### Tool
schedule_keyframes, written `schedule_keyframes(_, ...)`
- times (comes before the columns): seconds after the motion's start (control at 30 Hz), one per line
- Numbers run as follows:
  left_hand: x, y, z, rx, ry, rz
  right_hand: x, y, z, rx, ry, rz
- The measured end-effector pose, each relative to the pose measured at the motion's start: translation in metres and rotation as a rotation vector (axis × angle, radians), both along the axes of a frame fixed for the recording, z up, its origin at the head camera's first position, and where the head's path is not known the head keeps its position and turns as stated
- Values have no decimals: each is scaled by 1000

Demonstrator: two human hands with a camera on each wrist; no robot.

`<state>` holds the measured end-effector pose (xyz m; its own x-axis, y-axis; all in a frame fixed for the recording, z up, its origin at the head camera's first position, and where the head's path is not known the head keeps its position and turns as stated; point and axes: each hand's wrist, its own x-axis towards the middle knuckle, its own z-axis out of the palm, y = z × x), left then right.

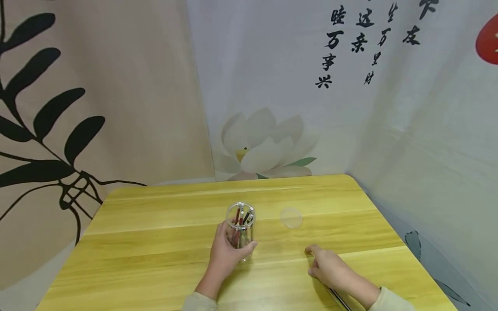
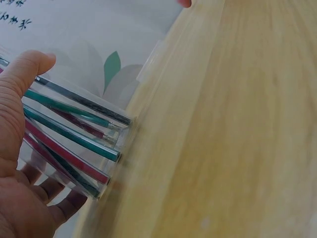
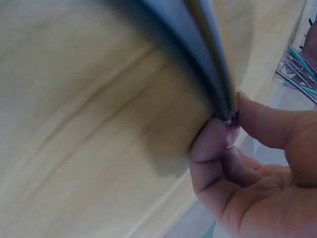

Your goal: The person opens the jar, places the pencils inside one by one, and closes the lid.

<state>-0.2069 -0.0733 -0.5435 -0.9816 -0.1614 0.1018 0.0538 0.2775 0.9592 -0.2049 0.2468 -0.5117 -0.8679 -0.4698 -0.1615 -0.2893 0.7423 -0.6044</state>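
Observation:
My left hand (image 1: 227,255) grips a clear round jar (image 1: 252,233), with the thumb on its near right side and the fingers around the left. Several slim pencils (image 2: 74,134) in red, green and black stand inside it. The jar is upright, its base close to the tabletop. At the right, my right hand (image 1: 330,268) pinches the ends of a few more pencils (image 3: 210,54), dark and yellowish, between thumb and forefinger. They run back beneath the wrist, partly hidden by the hand in the head view and blurred in the right wrist view.
A clear round lid (image 1: 291,218) lies flat on the wooden table (image 1: 155,242), to the right of the jar and beyond the right hand. Printed cloth (image 1: 272,86) with leaves, a lotus and lettering hangs behind the table's far edge.

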Motion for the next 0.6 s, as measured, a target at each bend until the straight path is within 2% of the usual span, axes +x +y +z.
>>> schedule_keyframes(0.1,0,0,0,-6,3,-4,0,0,0,-27,4,26)
schedule_keyframes(0.2,0,0,0,1,2,-7,-4,1,1,-29,17,10)
schedule_keyframes(0.3,0,0,-2,17,-5,-17,-5,3,3,0,6,-83)
schedule_keyframes(0.37,-1,0,-3,26,-9,-23,-3,5,6,41,-29,-153)
schedule_keyframes(0.47,-1,0,-4,12,-9,-15,5,9,10,104,-97,-215)
schedule_keyframes(0.6,0,0,-3,6,-8,-6,8,13,11,99,-105,-158)
